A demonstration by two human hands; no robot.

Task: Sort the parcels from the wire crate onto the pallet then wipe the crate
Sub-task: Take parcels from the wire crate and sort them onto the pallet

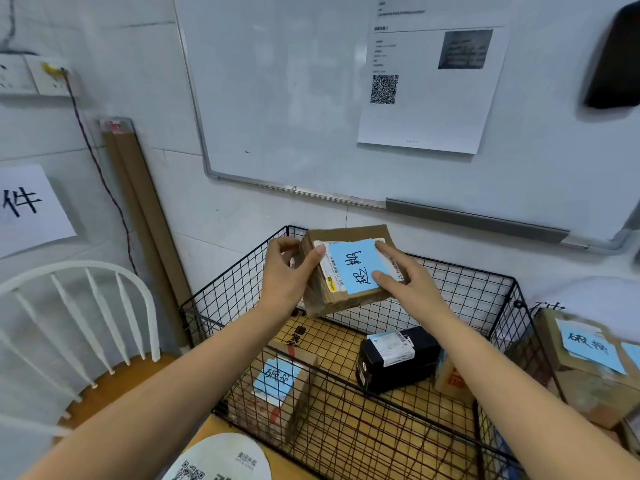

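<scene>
I hold a brown cardboard parcel with a blue handwritten label above the far side of the black wire crate. My left hand grips its left edge, thumb on top. My right hand holds its right side, with thumb and forefinger lying on the blue label. Inside the crate lie a brown box with a blue label, a black parcel and a small parcel partly hidden by my right forearm.
A cardboard box with blue labels sits right of the crate. A white chair with a wooden seat stands at left. A whiteboard hangs on the wall behind. A round white object lies near the bottom edge.
</scene>
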